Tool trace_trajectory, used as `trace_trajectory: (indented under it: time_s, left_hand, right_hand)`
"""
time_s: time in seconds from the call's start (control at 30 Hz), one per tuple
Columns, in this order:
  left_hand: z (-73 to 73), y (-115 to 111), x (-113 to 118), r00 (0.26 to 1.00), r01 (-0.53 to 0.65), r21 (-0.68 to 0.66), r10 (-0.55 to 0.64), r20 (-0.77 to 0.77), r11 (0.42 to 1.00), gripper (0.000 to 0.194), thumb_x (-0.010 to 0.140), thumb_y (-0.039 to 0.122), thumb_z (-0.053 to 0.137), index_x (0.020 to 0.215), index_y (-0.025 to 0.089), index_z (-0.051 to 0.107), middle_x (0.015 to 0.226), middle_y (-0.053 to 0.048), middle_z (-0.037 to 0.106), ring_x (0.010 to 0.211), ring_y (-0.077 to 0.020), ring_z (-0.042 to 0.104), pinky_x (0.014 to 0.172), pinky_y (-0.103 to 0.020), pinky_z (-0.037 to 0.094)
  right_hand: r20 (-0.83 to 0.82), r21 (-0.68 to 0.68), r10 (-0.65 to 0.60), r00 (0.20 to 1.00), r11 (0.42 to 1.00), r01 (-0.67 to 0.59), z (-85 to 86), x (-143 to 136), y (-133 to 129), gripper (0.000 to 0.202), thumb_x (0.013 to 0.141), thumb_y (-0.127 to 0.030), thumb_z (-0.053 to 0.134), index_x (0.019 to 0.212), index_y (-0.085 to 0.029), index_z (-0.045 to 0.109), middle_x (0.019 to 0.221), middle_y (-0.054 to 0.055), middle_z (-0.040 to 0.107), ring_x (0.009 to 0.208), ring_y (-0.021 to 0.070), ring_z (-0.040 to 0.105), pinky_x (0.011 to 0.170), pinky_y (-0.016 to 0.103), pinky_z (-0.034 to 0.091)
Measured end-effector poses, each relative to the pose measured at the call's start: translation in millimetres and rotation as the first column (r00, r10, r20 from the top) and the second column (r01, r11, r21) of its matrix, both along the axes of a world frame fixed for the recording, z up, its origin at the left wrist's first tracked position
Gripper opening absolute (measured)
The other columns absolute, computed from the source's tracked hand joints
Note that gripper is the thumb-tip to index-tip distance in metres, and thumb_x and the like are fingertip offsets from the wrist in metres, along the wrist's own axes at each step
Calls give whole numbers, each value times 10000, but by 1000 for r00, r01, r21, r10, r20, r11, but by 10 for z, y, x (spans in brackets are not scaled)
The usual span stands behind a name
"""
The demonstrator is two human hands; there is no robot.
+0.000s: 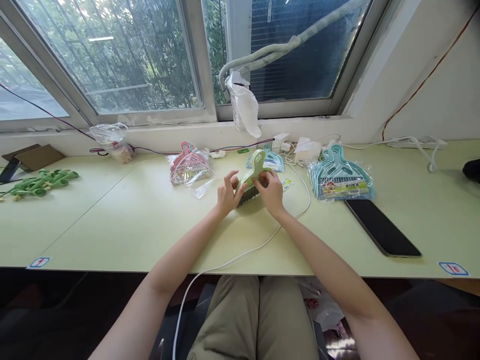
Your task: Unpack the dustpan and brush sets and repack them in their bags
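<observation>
A small light-green dustpan-and-brush set [257, 162] is held up over the middle of the table, tilted, handle upward and dark bristles low. My left hand [227, 194] grips its left edge, with thumb and fingers bent round it. On the other side, my right hand [271, 191] pinches the set near the base of the handle. Part of the set is hidden behind my fingers. Just behind it lies a blue dustpan set [273, 161] in clear wrap. A green-yellow label card [287, 185] shows beside my right hand.
Wrapped pink dustpan sets [190, 164] stand at left, wrapped blue ones [340, 175] at right. A phone [382, 227] lies near the front right. A white cable [258, 247] crosses the table [123, 225] and hangs over its edge. Green pieces [45, 183] and a cardboard box [39, 157] sit far left.
</observation>
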State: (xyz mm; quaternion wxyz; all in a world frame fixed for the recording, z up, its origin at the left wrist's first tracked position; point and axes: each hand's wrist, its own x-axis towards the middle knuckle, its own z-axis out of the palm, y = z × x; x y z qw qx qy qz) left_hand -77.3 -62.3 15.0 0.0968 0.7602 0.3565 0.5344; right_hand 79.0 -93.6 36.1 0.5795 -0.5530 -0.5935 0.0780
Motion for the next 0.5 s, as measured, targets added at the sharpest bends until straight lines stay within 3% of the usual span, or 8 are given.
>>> trace_trajectory:
  time_s: [0.17, 0.33, 0.5]
  left_hand:
    - [89, -39, 13, 998, 56, -51, -57, -16, 997, 517, 936, 520, 446, 1352, 214, 480, 685, 32, 528, 563, -115, 445, 608, -237, 366]
    - [162, -88, 19, 993, 51, -42, -55, -107, 998, 517, 975, 525, 360, 1326, 221, 588, 899, -51, 668, 591, -112, 473, 630, -248, 381]
    - [151, -92, 53, 994, 56, -48, -60, -88, 997, 514, 974, 536, 361, 1329, 245, 593, 958, -67, 680, 623, -123, 510, 633, -249, 378]
  right_hand:
    - [-90, 18, 91, 992, 996, -90, 28, 97, 79, 152, 750, -328, 656, 734, -210, 563, 843, 23, 554, 638, 138, 499, 647, 296, 439]
    - [-157, 33, 161, 974, 987, -157, 37, 104, 101, 137, 716, -313, 643, 709, -208, 556, 830, 13, 549, 601, 115, 462, 601, 280, 427]
    - [-202, 44, 174, 964, 985, -169, 62, 108, 85, 153, 699, -329, 655, 695, -205, 566, 805, 6, 540, 597, 110, 454, 582, 273, 432]
